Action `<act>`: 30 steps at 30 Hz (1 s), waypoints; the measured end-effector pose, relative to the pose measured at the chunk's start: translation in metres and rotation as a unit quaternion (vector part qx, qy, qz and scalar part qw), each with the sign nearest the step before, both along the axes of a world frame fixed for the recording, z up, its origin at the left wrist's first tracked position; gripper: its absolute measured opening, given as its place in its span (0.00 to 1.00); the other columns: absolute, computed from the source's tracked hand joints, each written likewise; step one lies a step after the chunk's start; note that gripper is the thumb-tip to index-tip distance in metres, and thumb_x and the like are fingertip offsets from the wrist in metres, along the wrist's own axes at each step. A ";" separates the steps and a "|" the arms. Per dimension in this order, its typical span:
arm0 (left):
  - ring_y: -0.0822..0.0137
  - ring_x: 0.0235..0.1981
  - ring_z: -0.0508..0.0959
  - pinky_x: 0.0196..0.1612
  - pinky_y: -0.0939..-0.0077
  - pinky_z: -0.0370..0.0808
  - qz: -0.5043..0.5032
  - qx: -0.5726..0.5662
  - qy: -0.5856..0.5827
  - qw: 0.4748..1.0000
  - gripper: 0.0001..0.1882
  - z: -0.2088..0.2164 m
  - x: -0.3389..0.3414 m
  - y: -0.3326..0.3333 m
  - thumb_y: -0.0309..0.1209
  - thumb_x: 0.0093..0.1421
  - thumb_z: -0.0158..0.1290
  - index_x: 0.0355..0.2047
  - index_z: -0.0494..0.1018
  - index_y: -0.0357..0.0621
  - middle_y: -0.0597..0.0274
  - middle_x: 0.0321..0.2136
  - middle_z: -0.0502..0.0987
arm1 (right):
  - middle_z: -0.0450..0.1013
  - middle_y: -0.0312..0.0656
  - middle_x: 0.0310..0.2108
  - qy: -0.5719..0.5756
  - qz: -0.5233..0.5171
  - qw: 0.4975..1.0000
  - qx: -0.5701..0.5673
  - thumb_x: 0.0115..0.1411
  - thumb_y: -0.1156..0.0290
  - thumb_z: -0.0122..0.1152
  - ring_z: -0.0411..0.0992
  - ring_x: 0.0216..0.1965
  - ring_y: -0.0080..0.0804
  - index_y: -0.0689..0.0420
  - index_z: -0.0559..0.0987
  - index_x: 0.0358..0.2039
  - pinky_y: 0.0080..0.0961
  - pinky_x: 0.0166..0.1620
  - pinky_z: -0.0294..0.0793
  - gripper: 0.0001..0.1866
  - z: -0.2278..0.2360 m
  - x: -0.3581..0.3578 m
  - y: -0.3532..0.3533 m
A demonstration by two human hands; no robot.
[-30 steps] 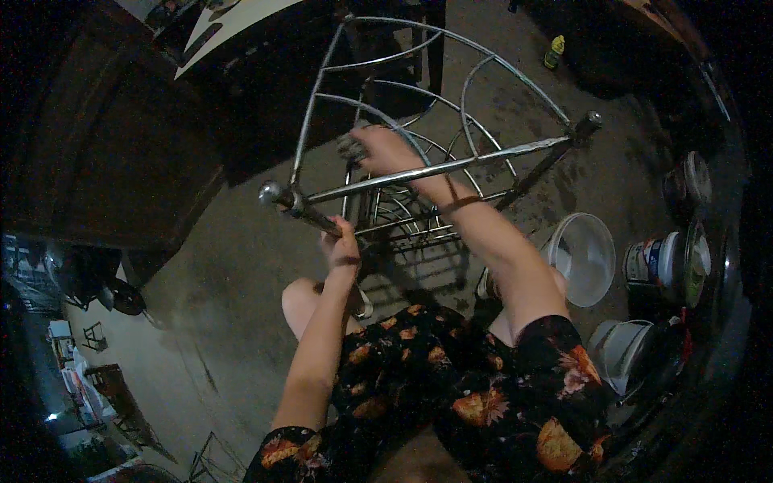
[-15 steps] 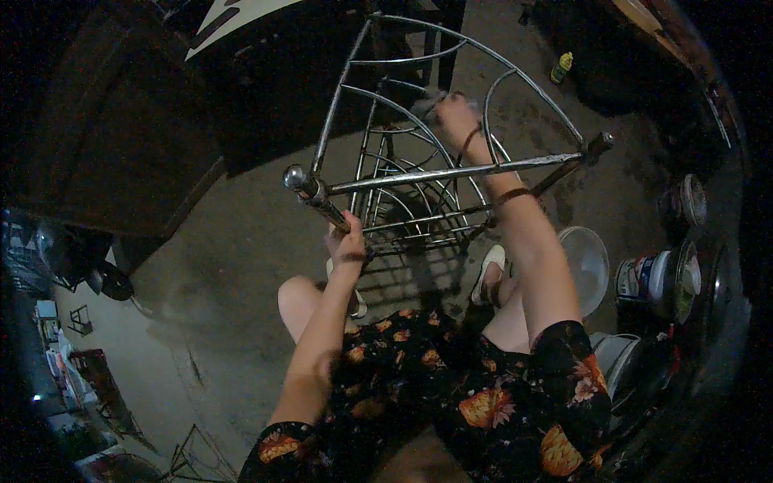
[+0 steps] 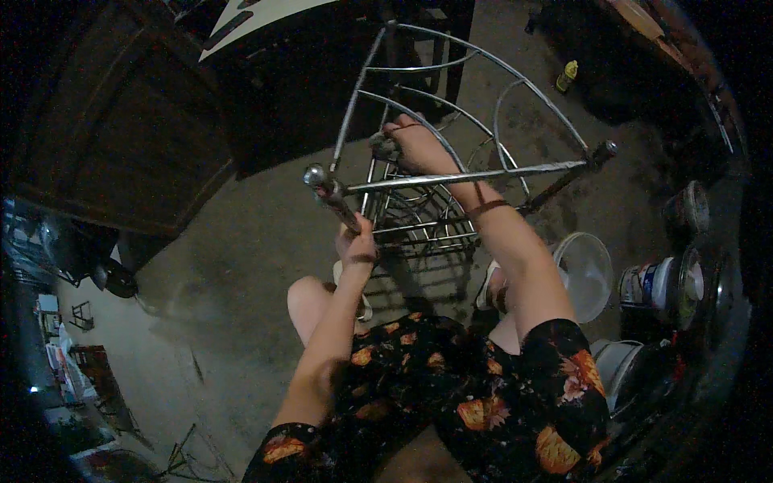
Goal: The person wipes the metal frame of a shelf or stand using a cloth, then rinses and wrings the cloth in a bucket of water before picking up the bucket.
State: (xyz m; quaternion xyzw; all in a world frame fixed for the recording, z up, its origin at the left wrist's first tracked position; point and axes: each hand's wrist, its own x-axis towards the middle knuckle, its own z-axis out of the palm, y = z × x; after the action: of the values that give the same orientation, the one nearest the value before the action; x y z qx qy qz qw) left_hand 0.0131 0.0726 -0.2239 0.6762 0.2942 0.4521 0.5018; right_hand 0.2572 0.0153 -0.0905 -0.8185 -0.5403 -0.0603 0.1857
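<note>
Judging by build, rack point(image 3: 451, 161) is stiff, light — post gripped shut by left hand point(image 3: 357, 245); right hand point(image 3: 415, 145) closed on scrubber point(image 3: 385, 147).

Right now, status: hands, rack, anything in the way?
Left hand gripping a rack post. Right hand reaching through the wire rack, pressing a scrubber on a bar. White bowl beside, not blocking.
</note>
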 end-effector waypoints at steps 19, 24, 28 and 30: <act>0.61 0.43 0.71 0.49 0.61 0.66 -0.184 -0.692 -0.655 0.241 0.08 0.042 -0.006 -0.002 0.24 0.53 0.49 0.35 0.70 0.40 0.60 0.35 0.73 | 0.69 0.47 0.45 0.122 -0.202 0.972 0.018 0.47 0.63 0.60 0.67 0.45 0.51 0.48 0.77 0.40 0.40 0.48 0.68 0.17 0.003 0.107 -0.003; 0.61 0.41 0.72 0.49 0.63 0.68 -0.218 -0.697 -0.627 0.272 0.09 0.015 -0.022 0.024 0.27 0.56 0.49 0.37 0.71 0.37 0.60 0.33 0.74 | 0.68 0.55 0.43 0.125 -0.226 0.966 -0.012 0.49 0.69 0.59 0.67 0.45 0.53 0.54 0.75 0.41 0.42 0.47 0.70 0.17 0.030 0.068 -0.081; 0.56 0.30 0.74 0.36 0.64 0.70 0.036 -0.213 0.041 0.976 0.16 0.016 0.001 0.001 0.38 0.58 0.46 0.29 0.72 0.35 0.53 0.25 0.75 | 0.68 0.55 0.41 0.014 -0.253 0.967 -0.027 0.47 0.69 0.58 0.66 0.43 0.54 0.56 0.74 0.40 0.46 0.45 0.67 0.17 0.034 0.040 -0.118; 0.53 0.24 0.73 0.30 0.62 0.69 0.061 -0.047 0.054 0.996 0.19 0.011 0.012 0.008 0.41 0.57 0.46 0.27 0.71 0.34 0.51 0.21 0.74 | 0.67 0.55 0.41 -0.007 -0.228 0.973 -0.025 0.44 0.70 0.60 0.65 0.42 0.58 0.57 0.71 0.41 0.47 0.44 0.67 0.20 0.026 0.049 -0.128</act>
State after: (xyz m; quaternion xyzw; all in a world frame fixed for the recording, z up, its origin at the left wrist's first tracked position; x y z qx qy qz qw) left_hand 0.0251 0.0808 -0.2131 0.6559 0.3827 0.4304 0.4879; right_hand 0.3065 -0.1122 -0.0648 -0.9242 -0.3418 -0.0936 0.1424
